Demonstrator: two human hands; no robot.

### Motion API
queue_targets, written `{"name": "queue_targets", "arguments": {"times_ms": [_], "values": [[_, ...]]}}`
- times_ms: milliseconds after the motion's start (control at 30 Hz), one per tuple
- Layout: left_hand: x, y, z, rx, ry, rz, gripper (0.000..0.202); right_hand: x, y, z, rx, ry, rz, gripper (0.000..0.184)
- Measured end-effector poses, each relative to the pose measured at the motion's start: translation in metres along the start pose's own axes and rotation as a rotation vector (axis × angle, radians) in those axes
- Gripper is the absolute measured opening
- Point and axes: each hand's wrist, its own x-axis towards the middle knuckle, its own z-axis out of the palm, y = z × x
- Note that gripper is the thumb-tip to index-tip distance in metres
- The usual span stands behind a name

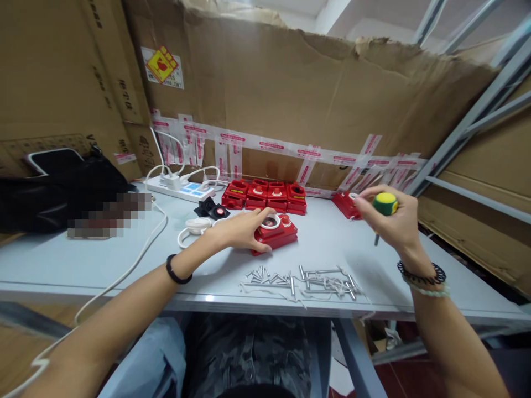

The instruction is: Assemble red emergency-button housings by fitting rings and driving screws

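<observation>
- Head view: the left hand (pixel 240 229) lies flat on a red unit (pixel 276 233) near the middle of the grey table (pixel 83 260), fingers spread over its left side and touching it, pressing rather than gripping.
- The unit has a white ring (pixel 269 222) on top and a small red button (pixel 285 219) just right of the ring.
- The right hand (pixel 392 221) is raised above the table to the right, fingers closed around a screwdriver (pixel 384 204) with a green and yellow handle; its shaft points down, the tip clear of the table.
- A pile of screws (pixel 302 279) lies near the table's near edge, between the two hands.
- Farther back, a row of red units (pixel 265 196) stands along the cardboard wall (pixel 311 99).
- Another red unit (pixel 346 203) lies on the far right, partly hidden by the right hand.
- On the far left, a white power strip (pixel 182 189) with cables, and a black bag (pixel 58 190).
- A small black part (pixel 212 209) and a white ring part (pixel 197 225) lie just left of the left hand.
</observation>
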Motion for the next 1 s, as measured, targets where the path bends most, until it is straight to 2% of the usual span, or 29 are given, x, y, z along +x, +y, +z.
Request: {"name": "queue_targets", "arguments": {"times_ms": [133, 200, 233, 433, 633, 733, 833, 1000], "values": [[0.000, 0.001, 0.000, 0.006, 0.003, -0.014, 0.086, -0.019, -0.004, -0.007, -0.161, -0.608, 0.081, 0.015], [0.000, 0.001, 0.000, 0.002, 0.000, -0.017, 0.086, -0.031, 0.002, -0.010, -0.277, -0.761, 0.118, 0.019], [0.000, 0.001, 0.000, 0.000, -0.001, -0.017, 0.085, -0.036, 0.006, -0.011, -0.312, -0.784, 0.140, 0.022], [-0.001, 0.002, 0.000, -0.010, 0.001, -0.019, 0.084, -0.049, 0.019, -0.003, -0.321, -0.816, 0.237, 0.034], [-0.001, 0.001, 0.000, -0.026, 0.004, -0.013, 0.085, -0.053, 0.020, 0.004, -0.335, -0.856, 0.217, 0.020], [0.000, 0.001, 0.000, -0.024, -0.004, -0.021, 0.086, -0.050, 0.026, -0.004, -0.334, -0.787, 0.178, 0.013], [0.000, 0.002, -0.001, -0.018, -0.008, -0.028, 0.085, -0.041, 0.030, -0.013, -0.304, -0.718, 0.199, 0.007], [-0.001, 0.002, -0.001, -0.014, -0.008, -0.029, 0.085, -0.009, 0.027, -0.017, -0.306, -0.534, 0.152, 0.008]]}}
